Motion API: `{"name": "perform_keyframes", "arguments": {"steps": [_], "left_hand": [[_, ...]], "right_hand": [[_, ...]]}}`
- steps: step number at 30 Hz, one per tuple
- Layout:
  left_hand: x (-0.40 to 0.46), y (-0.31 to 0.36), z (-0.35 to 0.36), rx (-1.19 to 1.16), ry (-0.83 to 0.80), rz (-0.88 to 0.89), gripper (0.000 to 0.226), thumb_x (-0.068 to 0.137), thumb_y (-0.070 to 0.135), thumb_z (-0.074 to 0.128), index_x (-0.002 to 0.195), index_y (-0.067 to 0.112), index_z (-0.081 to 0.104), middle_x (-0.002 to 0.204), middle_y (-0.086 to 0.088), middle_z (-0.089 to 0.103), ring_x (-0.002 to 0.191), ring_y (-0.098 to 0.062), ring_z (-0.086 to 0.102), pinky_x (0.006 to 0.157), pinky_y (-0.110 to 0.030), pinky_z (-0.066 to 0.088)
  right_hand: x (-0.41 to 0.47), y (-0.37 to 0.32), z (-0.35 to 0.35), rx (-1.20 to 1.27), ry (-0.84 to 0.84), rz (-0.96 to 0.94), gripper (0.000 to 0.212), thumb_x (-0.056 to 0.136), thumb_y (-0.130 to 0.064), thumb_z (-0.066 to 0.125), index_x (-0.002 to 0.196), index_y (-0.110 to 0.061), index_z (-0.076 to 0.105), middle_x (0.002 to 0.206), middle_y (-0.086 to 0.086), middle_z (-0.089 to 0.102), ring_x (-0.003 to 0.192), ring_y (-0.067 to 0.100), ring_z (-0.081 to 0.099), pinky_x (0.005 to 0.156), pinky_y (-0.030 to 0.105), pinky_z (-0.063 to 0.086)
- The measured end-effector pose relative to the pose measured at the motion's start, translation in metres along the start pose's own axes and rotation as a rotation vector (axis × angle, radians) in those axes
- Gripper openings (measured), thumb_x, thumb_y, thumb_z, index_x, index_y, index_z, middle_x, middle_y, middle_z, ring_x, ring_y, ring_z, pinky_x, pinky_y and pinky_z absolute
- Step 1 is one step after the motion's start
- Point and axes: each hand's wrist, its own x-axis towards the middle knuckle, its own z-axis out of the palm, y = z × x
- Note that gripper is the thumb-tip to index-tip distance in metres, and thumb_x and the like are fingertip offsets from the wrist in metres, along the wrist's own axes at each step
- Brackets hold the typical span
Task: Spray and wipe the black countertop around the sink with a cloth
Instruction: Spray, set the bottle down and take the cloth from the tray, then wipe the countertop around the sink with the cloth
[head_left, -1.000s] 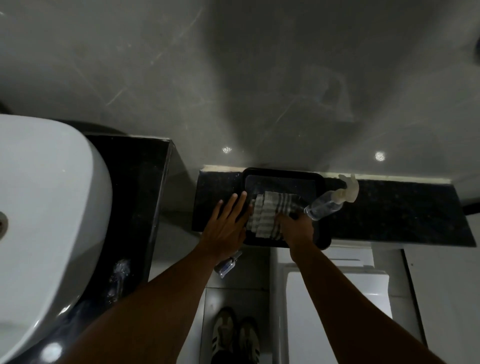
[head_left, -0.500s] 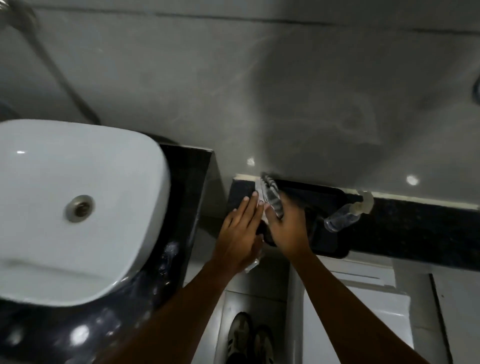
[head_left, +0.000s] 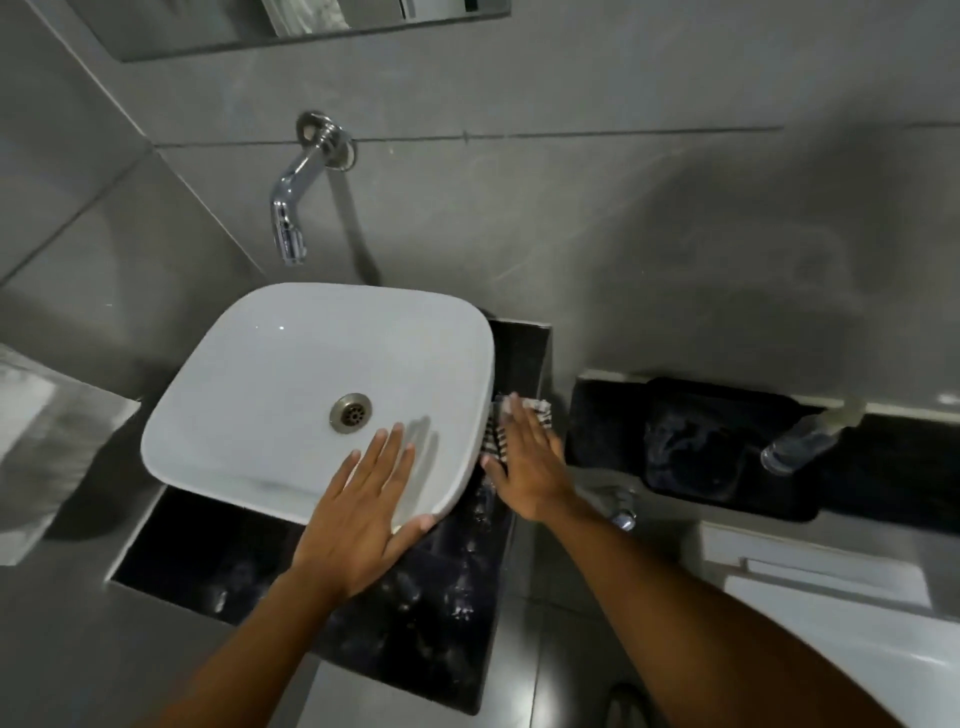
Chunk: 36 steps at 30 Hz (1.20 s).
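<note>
A white square sink (head_left: 291, 384) sits on the black countertop (head_left: 415, 623), which shows wet droplets along its front and right strip. My left hand (head_left: 363, 514) lies flat and open on the sink's front right rim. My right hand (head_left: 524, 462) presses a striped cloth (head_left: 496, 431) onto the narrow countertop strip right of the sink, fingers spread over it. A clear spray bottle (head_left: 802, 439) with a white trigger lies on the lower black ledge at the right, away from both hands.
A chrome wall tap (head_left: 298, 192) hangs over the sink. A black tray (head_left: 727, 452) sits on the lower ledge (head_left: 893, 483) by the bottle. A small chrome valve (head_left: 621, 506) is below my right wrist. A white toilet tank (head_left: 810, 587) is at the lower right.
Both hands moved left from the black tray on the ledge. The right hand carried the striped cloth onto the countertop beside the sink; the left hand settled on the sink rim. The view swung left.
</note>
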Motion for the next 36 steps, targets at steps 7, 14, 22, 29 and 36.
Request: {"name": "perform_keyframes", "arguments": {"steps": [7, 14, 22, 29, 36], "left_hand": [[0.005, -0.011, 0.018, -0.027, 0.187, 0.090, 0.075, 0.095, 0.067, 0.012, 0.153, 0.022, -0.004, 0.163, -0.003, -0.002, 0.150, -0.019, -0.004, 0.119, -0.041, 0.008], [0.004, -0.011, 0.020, -0.018, 0.180, 0.127, 0.075, 0.094, 0.067, 0.000, 0.153, 0.021, -0.002, 0.163, -0.001, -0.005, 0.149, -0.018, -0.009, 0.120, -0.043, 0.007], [0.008, -0.013, 0.027, 0.004, 0.212, 0.157, 0.074, 0.094, 0.066, 0.001, 0.152, 0.021, -0.006, 0.162, 0.001, -0.009, 0.147, -0.017, -0.014, 0.119, -0.042, 0.002], [0.008, -0.014, 0.031, 0.002, 0.269, 0.149, 0.073, 0.096, 0.065, 0.005, 0.153, 0.019, 0.003, 0.163, 0.002, 0.002, 0.149, -0.019, -0.005, 0.119, -0.044, 0.009], [0.006, -0.012, 0.027, -0.019, 0.256, 0.158, 0.078, 0.092, 0.067, -0.002, 0.153, 0.019, 0.004, 0.163, 0.002, 0.003, 0.149, -0.018, -0.006, 0.119, -0.044, 0.007]], "right_hand": [[-0.014, -0.032, 0.015, -0.243, 0.030, 0.086, 0.068, 0.096, -0.039, 0.041, 0.154, -0.011, 0.019, 0.163, 0.008, 0.016, 0.150, 0.028, 0.009, 0.120, 0.049, 0.011], [-0.196, -0.117, 0.080, -0.265, -0.001, 0.055, 0.064, 0.083, -0.039, 0.058, 0.141, -0.014, 0.050, 0.150, 0.011, 0.046, 0.141, 0.030, 0.039, 0.114, 0.050, 0.031], [-0.168, -0.103, 0.077, -0.326, -0.040, 0.041, 0.066, 0.088, -0.033, 0.048, 0.150, -0.017, 0.034, 0.161, 0.008, 0.025, 0.149, 0.029, 0.017, 0.119, 0.047, 0.008], [-0.003, -0.047, 0.018, -0.320, 0.036, 0.104, 0.063, 0.096, -0.037, 0.044, 0.153, -0.018, 0.025, 0.162, 0.005, 0.021, 0.149, 0.028, 0.012, 0.120, 0.050, 0.013], [-0.116, -0.093, 0.067, -0.248, 0.056, 0.116, 0.067, 0.091, -0.028, 0.041, 0.153, -0.010, 0.024, 0.163, 0.010, 0.019, 0.151, 0.027, 0.008, 0.121, 0.046, 0.009]]}}
